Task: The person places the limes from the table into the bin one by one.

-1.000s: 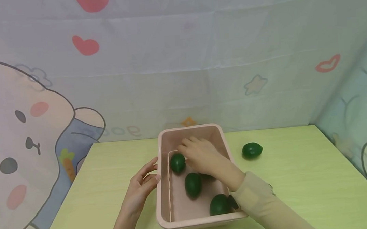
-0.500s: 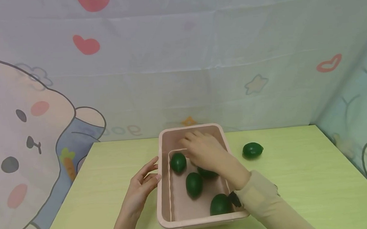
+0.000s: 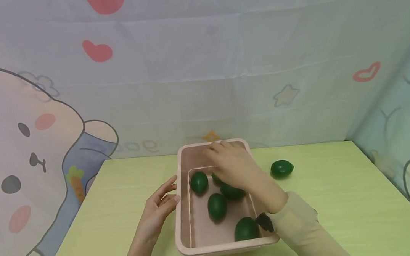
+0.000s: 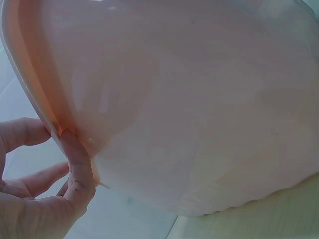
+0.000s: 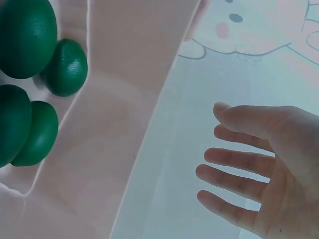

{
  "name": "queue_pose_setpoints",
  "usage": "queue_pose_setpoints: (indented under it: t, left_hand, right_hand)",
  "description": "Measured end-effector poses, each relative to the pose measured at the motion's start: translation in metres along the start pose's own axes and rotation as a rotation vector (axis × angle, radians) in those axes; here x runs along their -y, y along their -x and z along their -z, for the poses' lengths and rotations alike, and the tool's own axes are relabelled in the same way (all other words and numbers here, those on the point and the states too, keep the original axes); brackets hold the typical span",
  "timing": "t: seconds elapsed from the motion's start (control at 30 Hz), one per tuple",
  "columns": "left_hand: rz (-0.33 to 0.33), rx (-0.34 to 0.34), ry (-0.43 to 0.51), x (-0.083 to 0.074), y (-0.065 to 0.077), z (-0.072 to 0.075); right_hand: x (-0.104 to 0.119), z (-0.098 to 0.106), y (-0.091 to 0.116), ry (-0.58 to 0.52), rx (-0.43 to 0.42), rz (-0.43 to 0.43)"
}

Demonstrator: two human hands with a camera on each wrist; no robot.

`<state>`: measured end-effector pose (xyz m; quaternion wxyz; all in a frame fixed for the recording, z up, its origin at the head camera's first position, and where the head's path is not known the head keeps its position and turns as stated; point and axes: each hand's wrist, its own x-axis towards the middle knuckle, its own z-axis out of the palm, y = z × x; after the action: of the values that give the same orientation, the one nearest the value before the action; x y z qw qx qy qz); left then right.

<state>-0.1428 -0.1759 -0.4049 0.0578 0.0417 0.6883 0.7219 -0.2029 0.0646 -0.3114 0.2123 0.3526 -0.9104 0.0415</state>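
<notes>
In the head view, several dark green limes lie inside a pale pink plastic bin. One more lime rests on the table to the right of the bin. My left hand is at the bin's left side; in the left wrist view its thumb is tucked under the lip, the rim edge between it and another finger. Over the far part of the bin hovers my right hand, partly hiding a lime. The right wrist view shows its fingers spread and holding nothing.
The bin stands on a yellow-green table. A cloth backdrop with printed hearts and a cartoon animal hangs behind it and along the sides. A black item sits at the right sleeve's cuff.
My right hand has drawn back up and rightward inside the bin's outline, uncovering more of the limes beneath it. The left hand has stayed at the bin's side.
</notes>
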Motion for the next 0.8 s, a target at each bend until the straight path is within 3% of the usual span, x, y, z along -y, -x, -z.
queue_pose_setpoints:
  t: [0.8]
  left_hand:
    - [0.009, -0.011, -0.005, -0.001, 0.0, 0.0]
  right_hand:
    - [-0.016, 0.038, 0.015, -0.076, -0.018, -0.13]
